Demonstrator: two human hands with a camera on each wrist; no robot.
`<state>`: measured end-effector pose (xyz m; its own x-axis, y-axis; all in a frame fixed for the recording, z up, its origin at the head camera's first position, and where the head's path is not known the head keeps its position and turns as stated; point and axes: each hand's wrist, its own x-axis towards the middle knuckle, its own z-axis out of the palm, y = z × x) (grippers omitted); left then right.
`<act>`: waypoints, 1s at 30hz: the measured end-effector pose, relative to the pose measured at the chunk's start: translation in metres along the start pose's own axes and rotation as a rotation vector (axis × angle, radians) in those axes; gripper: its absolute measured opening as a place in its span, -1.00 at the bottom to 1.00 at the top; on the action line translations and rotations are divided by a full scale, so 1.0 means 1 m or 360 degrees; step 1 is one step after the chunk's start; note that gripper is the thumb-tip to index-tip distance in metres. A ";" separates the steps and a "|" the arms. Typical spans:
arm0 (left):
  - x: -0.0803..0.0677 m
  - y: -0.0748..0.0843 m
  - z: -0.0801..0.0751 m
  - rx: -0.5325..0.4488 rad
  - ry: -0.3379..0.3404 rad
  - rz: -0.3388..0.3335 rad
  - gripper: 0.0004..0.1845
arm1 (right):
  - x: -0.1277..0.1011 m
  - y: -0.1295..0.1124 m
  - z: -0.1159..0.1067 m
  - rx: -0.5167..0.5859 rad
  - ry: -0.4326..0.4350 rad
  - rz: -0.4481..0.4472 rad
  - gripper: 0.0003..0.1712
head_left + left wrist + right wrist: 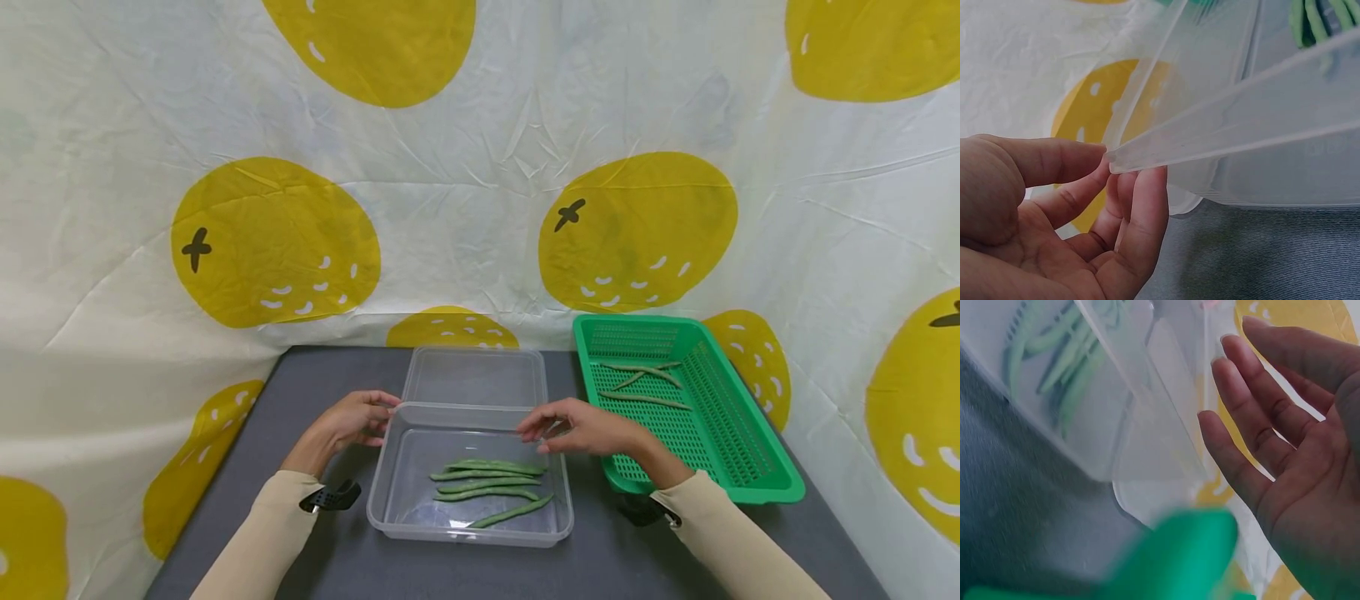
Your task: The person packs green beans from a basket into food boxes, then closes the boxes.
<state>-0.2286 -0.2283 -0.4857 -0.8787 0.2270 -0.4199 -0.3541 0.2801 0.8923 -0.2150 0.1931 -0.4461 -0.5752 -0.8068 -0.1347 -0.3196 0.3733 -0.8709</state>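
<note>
Clear plastic lid (476,379) stood tilted up behind the clear container (468,533), its lower edge resting along the container's far rim on the grey surface (330,567). The left hand (351,421) was at the lid's left corner; in the left wrist view its fingers (1141,206) were loosely curled with the fingertips touching the corner from below and the thumb (1041,159) meeting it from the side, a light grip rather than a closed fist. The right hand (581,427) reached over the container's right rim toward the lid's right edge. In the right wrist view its fingers (1241,381) were nearly straight and spread, beside the clear plastic, and I cannot tell whether they touched it.

Several green beans (491,483) lay lengthwise on the floor of the container, near its front and right side. To the right, just beside the container, a green perforated basket (750,487) sat on the same surface with a few more beans (645,385) in its far end. A white cloth with yellow fruit prints (273,242) hung behind.
</note>
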 end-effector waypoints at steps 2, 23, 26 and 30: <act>0.000 0.001 0.000 -0.0005 0.0013 -0.0010 -0.61 | -0.004 0.001 -0.005 0.0012 0.0022 -0.0016 -0.62; 0.002 -0.002 -0.002 -0.0013 -0.0015 0.0011 -0.59 | -0.056 0.025 -0.072 0.0036 0.0357 0.0022 -0.66; 0.002 -0.002 -0.002 -0.0008 -0.0017 0.0021 -0.59 | -0.061 0.035 -0.078 0.0070 0.0388 0.0043 -0.63; 0.001 -0.002 -0.002 -0.0003 -0.0018 0.0031 -0.59 | -0.067 0.050 -0.086 0.0068 0.0418 0.0073 -0.59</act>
<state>-0.2294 -0.2303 -0.4880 -0.8820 0.2427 -0.4040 -0.3373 0.2736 0.9008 -0.2574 0.3048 -0.4399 -0.7659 -0.6409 -0.0520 -0.2601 0.3827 -0.8865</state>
